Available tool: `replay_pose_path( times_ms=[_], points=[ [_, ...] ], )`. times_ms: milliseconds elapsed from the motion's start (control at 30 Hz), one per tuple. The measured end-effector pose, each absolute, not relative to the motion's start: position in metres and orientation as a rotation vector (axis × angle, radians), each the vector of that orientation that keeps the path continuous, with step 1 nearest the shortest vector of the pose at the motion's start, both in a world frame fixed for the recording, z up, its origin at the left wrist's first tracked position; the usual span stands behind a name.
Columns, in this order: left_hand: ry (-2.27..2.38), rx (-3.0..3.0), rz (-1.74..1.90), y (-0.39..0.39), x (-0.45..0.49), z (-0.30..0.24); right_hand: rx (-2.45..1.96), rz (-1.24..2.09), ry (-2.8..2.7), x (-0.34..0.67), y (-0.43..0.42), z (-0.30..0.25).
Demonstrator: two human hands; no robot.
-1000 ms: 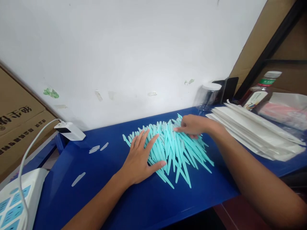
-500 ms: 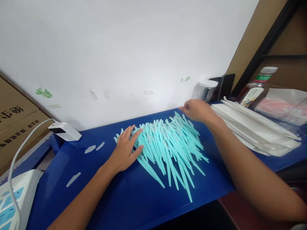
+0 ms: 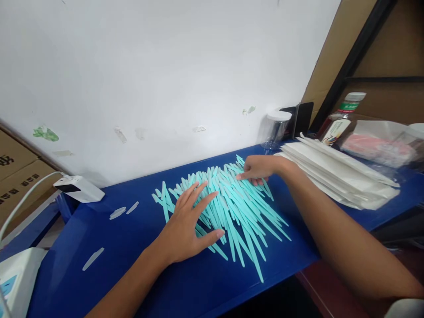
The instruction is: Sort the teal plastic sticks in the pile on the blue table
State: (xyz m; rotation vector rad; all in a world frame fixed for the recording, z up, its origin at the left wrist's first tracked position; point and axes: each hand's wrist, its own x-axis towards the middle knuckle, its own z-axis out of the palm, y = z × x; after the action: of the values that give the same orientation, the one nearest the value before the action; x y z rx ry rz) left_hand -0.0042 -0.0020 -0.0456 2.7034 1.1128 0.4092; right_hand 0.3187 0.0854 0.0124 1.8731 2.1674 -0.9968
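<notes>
A heap of thin turquoise plastic sticks (image 3: 232, 203), shaped like small spatulas or knives, is fanned out on the blue table (image 3: 185, 282). Most of their narrow ends point toward me. My left hand (image 3: 188, 225) rests over the left side of the heap, palm down, its fingers spread and nothing gripped. At the upper right of the heap, my right hand (image 3: 256, 170) touches the sticks with curled fingers. What lies inside those fingers is hidden.
Pale slivers (image 3: 118, 213) lie left of the heap. Beyond them are a white device (image 3: 79, 189) with a cable and a power strip (image 3: 23, 278). White paper bags (image 3: 341, 172), a lidded jar (image 3: 277, 128) and a bottle (image 3: 339, 119) stand rightward, below the wall (image 3: 165, 66).
My right hand has come down from beyond the heap onto its upper right part. My left hand has slid toward me and right, its fingers spreading wider; some sticks at the left have shifted.
</notes>
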Motion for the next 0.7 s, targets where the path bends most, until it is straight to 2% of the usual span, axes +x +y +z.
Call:
replay_pose_path(
  times_ms=[167,333,500,700],
  points=[
    [1.145,2.696,0.404,0.000,-0.008,-0.045,2.111,-0.771,2.195,0.328,0.093,0.010],
    [1.175,2.665,0.427,0.005,-0.012,-0.048,2.400,-0.172,2.158,0.342,0.106,-0.002],
    [1.249,2.628,0.475,0.009,-0.013,-0.050,2.262,-0.272,2.220,0.334,0.111,-0.014],
    [1.316,2.646,0.745,0.019,-0.017,-0.048,2.204,-0.338,2.210,0.325,0.107,-0.010]
  ],
)
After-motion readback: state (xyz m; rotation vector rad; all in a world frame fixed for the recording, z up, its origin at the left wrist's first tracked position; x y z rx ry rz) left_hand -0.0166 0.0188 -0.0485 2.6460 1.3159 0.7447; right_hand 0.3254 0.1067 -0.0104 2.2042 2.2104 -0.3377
